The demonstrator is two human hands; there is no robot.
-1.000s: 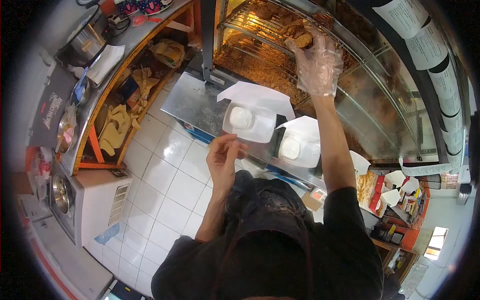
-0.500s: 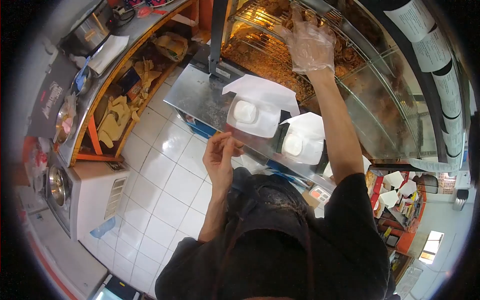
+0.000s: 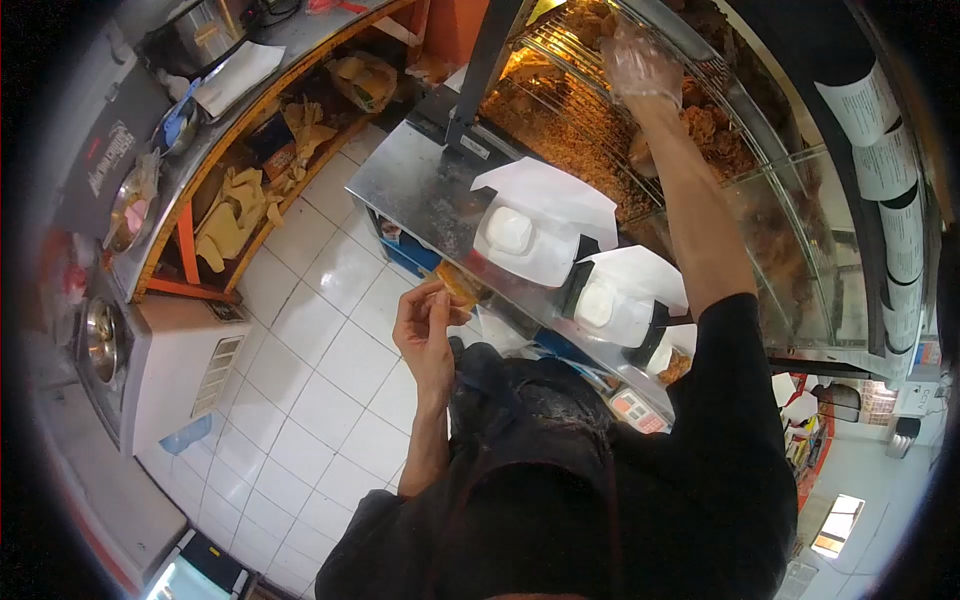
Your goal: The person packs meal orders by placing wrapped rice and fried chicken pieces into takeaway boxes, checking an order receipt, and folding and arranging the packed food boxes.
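My right hand [image 3: 642,68], in a clear plastic glove, reaches into a lit glass display cabinet among pieces of fried chicken [image 3: 705,140]. Its fingertips are near the far chicken on the wire rack [image 3: 570,50]; whether they grip a piece is unclear. Bare and curled, my left hand [image 3: 428,335] hovers at the counter's front edge, with nothing visible in it. On the metal counter [image 3: 410,185] stand white open boxes: one box [image 3: 535,262] and another box [image 3: 622,322] each hold a rounded white lump. A third box beside my right sleeve holds a brown fried piece [image 3: 676,368].
Golden crumbs [image 3: 570,150] cover the cabinet floor. Sloping glass [image 3: 780,230] bounds the cabinet at right, below hanging printed papers [image 3: 862,110]. To the left are an orange-edged shelf [image 3: 240,215] holding crumpled paper, a white appliance [image 3: 185,370] and a tiled floor [image 3: 320,370].
My right hand has gone a little deeper into the cabinet, its fingers now less spread. The left hand stays curled near the counter edge. The whole view has shifted slightly.
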